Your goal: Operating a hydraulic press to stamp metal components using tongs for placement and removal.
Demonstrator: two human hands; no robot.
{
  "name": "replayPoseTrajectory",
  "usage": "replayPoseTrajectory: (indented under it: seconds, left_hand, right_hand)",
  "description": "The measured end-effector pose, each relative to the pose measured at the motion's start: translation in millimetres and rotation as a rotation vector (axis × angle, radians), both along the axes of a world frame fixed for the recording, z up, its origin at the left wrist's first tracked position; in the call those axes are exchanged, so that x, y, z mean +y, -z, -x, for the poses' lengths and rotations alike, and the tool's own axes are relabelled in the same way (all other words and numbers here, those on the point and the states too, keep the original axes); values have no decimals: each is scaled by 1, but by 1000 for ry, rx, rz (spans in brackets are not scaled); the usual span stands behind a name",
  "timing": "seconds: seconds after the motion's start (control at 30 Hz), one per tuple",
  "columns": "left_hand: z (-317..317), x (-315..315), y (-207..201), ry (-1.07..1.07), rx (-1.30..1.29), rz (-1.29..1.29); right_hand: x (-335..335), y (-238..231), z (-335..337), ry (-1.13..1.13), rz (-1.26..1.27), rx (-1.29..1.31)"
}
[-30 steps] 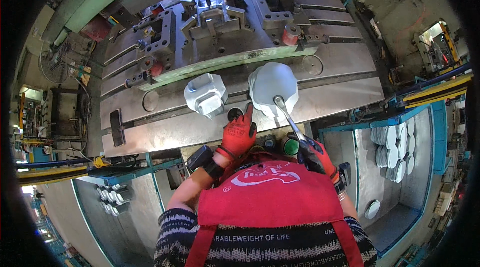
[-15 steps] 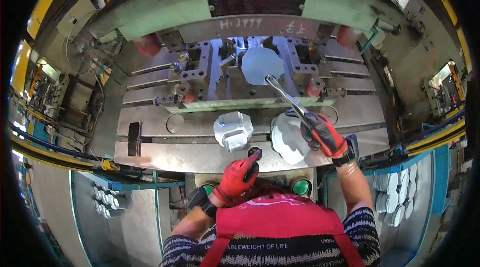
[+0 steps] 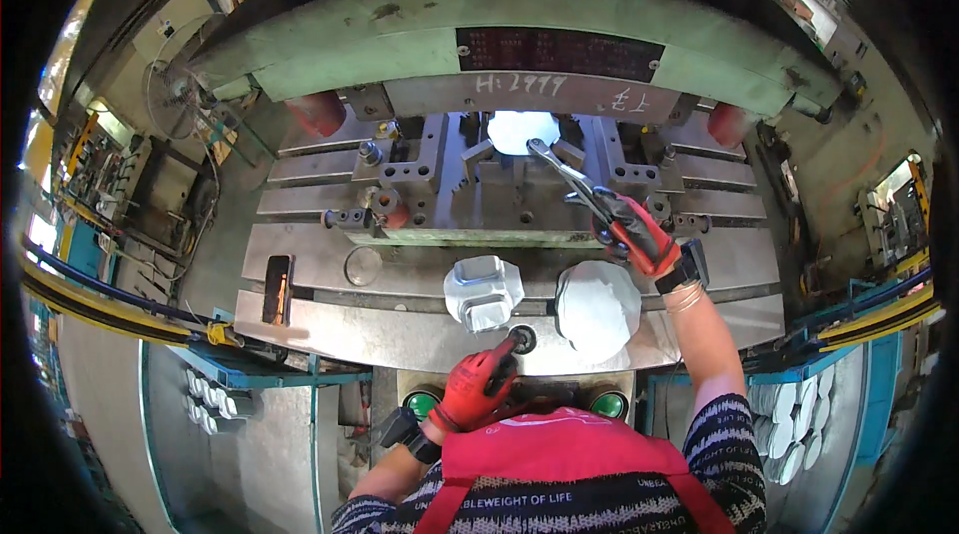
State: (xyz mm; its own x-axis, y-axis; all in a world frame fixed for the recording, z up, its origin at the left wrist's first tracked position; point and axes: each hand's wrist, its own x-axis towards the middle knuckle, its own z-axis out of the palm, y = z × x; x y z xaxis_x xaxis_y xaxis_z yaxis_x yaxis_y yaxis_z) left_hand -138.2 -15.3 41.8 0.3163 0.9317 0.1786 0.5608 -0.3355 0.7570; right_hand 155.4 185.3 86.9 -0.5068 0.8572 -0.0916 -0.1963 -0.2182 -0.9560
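Observation:
My right hand (image 3: 639, 237), in a red and black glove, is closed round the handles of metal tongs (image 3: 577, 177). Their far end meets the front edge of a flat, pale metal blank (image 3: 522, 129) at the back of the die (image 3: 470, 219). My left hand (image 3: 478, 386), also gloved, rests at the near edge of the press table. Its index finger is stretched toward a round black piece (image 3: 521, 338), at or touching it; the other fingers are loosely bent and hold nothing visible. Just beyond lies a formed metal part (image 3: 483, 292). Right of that is a stack of flat blanks (image 3: 597, 311).
The green press beam (image 3: 380, 54) spans above the die. A phone (image 3: 278, 289) lies on the table's left. Green buttons (image 3: 422, 402) flank my body. Formed parts (image 3: 212, 399) lie in the left bin, flat blanks (image 3: 794, 414) in the right. A fan (image 3: 175, 94) stands far left.
The view has shifted, so the table sits lower. My right hand and the tongs have moved farther in, taking the blank deeper into the die. My left hand stays by the round black piece.

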Motion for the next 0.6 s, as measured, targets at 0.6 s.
replayPoseTrajectory:
  seconds: [0.6]
  left_hand:
    - [33, -17, -1, -235, -53, -228]
  right_hand:
    - [-78, -26, 7, 213, 148, -123]
